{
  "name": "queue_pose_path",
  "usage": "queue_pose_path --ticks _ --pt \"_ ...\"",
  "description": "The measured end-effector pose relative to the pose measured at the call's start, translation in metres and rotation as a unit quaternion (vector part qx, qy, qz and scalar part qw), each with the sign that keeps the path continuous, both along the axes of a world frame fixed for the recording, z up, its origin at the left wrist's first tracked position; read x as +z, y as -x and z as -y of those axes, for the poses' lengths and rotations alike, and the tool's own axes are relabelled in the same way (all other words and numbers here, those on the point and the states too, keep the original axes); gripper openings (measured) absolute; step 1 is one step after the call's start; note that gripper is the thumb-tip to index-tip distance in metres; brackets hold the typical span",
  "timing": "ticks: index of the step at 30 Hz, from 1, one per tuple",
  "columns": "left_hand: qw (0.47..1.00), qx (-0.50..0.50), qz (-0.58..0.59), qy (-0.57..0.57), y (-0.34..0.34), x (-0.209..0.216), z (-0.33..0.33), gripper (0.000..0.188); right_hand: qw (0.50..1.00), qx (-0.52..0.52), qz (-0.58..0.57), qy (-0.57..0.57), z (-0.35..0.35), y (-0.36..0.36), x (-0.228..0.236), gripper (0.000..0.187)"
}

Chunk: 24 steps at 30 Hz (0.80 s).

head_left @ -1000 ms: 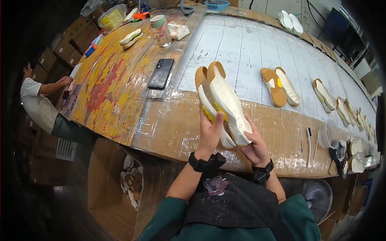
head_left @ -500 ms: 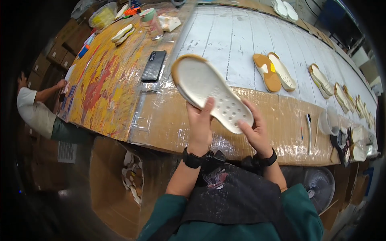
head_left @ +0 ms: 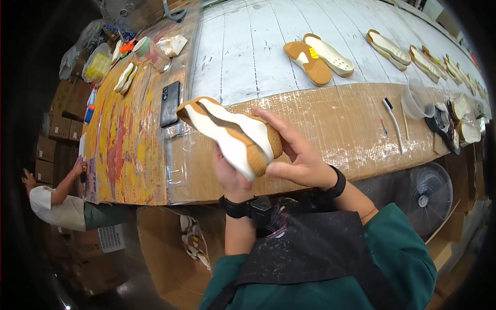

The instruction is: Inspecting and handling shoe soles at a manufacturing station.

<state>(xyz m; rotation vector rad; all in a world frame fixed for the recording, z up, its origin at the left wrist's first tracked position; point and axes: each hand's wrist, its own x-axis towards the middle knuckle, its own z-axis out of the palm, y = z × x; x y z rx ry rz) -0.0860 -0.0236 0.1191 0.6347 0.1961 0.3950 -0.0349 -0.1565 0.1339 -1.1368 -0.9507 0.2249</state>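
A pair of shoe soles [head_left: 216, 133] with wavy white sidewalls and tan rubber bottoms is held up over the cardboard-covered table edge [head_left: 351, 119]. They lie against each other, turned so that their sides show. My left hand [head_left: 230, 173] closes round them from below, its fingers partly hidden behind the soles. At their right end my right hand [head_left: 302, 160] grips with the thumb on the near side and the fingers on the far side. Beyond them, another pair of soles [head_left: 328, 56] rests on the white work surface [head_left: 243, 57], one sole bottom up.
More soles [head_left: 388, 49] line the white surface toward the right. A phone [head_left: 170, 105], brush [head_left: 393, 125], clear plastic tub [head_left: 417, 101] and lidded jar [head_left: 151, 55] lie about. Below stand a cardboard box [head_left: 160, 248] containing soles and a fan [head_left: 424, 200]. Another person [head_left: 57, 206] is at left.
The single perforated top face I was holding has turned away, and two soles now show side-on. My right hand has shifted to their end. The view has swung right.
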Motion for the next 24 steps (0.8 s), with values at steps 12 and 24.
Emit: queue_pose_path --ticks 12,24 --pt "0.997 -0.046 -0.035 -0.047 0.019 -0.016 -0.017 0.041 0.98 -0.006 0.138 0.146 0.033 -0.002 -0.016 0.056" --pt "0.857 0.146 -0.237 -0.433 0.027 -0.077 -0.06 0.043 0.704 -0.349 0.223 0.577 0.028 -0.211 -0.084 0.066"
